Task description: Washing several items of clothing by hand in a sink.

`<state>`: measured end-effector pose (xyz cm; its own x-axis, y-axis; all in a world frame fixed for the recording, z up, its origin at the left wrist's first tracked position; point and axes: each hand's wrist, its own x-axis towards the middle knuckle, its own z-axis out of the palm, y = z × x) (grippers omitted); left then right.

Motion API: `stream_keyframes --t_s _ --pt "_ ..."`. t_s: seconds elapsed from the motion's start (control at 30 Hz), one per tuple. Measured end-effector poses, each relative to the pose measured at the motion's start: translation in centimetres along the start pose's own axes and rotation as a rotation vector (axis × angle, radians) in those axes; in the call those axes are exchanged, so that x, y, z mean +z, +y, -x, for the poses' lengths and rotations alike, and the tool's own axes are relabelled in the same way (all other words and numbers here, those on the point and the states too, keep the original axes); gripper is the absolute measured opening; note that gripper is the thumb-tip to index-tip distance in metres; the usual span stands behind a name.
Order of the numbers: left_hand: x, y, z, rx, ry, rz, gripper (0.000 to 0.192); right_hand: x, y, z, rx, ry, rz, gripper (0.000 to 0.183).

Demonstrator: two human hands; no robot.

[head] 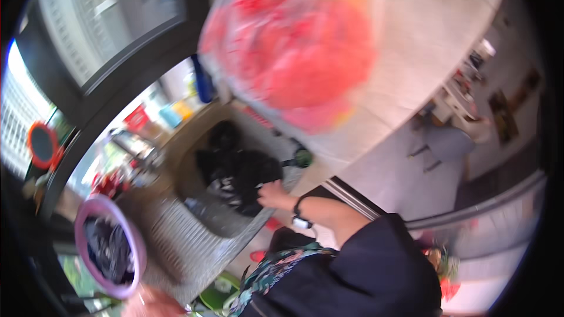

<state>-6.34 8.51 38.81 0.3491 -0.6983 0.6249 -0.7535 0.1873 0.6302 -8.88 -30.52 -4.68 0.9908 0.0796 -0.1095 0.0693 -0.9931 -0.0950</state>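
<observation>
A heap of wet-looking black cloth (255,167) lies in the bowl of a stone laundry sink (172,180). My right hand (275,194), with a band and a small white device at the wrist, grips the heap's near edge. On the left, a purple plastic basin (140,251) holds dark grey clothes (108,246) and sits beside the ribbed washboard (189,233) of the sink. My left hand (152,301) is blurred at the bottom edge, against the basin's lower rim; its fingers are hard to make out.
A red-and-clear plastic bag (304,53) hangs large above the sink. The metal faucet (136,147) and several bottles and packets (169,114) line the window ledge. A green bucket (220,290) stands below the sink. Window frames (128,61) run along the left.
</observation>
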Motion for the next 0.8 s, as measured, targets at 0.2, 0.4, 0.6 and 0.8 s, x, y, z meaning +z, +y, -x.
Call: stream_keyframes --t_s 0.2,0.4,0.6,0.8 --pt "4.4 0.8 -9.2 0.229 -0.028 0.484 0.043 -0.3 -0.4 1.1 0.233 0.086 -0.145 0.029" --pt "6.5 0.1 -12.2 0.254 -0.01 0.626 0.038 -1.3 -1.0 0.9 0.257 0.185 -0.147 0.022" --pt "7.2 0.0 -13.2 0.237 0.011 0.669 0.033 -0.6 -1.0 1.1 0.277 0.172 -0.214 0.026" --pt "7.4 0.1 -13.2 0.236 0.045 0.683 0.028 -0.9 -0.9 1.3 0.271 0.249 -0.196 0.023"
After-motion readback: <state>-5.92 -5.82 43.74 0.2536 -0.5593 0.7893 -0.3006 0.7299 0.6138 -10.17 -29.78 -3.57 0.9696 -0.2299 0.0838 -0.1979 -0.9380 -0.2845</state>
